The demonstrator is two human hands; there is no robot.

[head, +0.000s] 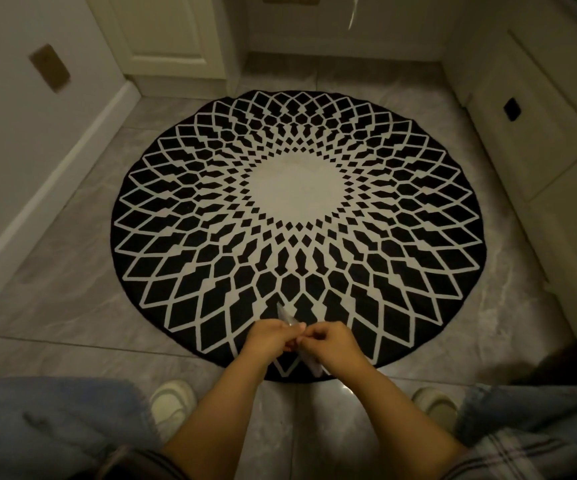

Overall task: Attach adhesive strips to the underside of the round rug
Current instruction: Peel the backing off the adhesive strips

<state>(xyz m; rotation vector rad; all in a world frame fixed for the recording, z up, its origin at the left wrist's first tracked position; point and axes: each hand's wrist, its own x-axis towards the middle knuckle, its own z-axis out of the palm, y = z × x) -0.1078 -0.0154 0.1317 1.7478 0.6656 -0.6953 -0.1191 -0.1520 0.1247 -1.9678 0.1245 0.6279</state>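
a: status of round rug (297,233)?
b: lies flat on the grey tile floor (55,271), pattern side up. black w/ pale lattice, plain pale disc at centre. near edge sits just in front of the person's shoes, far edge close to the door (162,32) at the back.

a: left hand (269,336)?
b: over the near edge of the rug, fingers curled, pinching a thin clear adhesive strip (285,315). the strip's upper end sticks up and away from the fingertips, over the rug pattern.

a: right hand (332,344)?
b: just beside the left, fingertips touching at the pinch point. fingers curled, pinched on the same spot. a pale strip piece (311,367) hangs below this hand, pointed end down. cannot tell if it is backing or a 2nd strip; blurred.

a: grip state, both?
b: both closed to a fine pinch on strip material. no wide opening on either.

a: strip vs rug contact?
b: strip is held above the rug, in the hands. cannot tell if the lower piece touches the pile.

a: surroundings?
b: white baseboard (55,174) along the wall at left, pale cabinets (522,109) at right w/ dark recessed pulls. pale shoes (173,407) either side of the forearms, blue denim at both lower corners. room light is dim.
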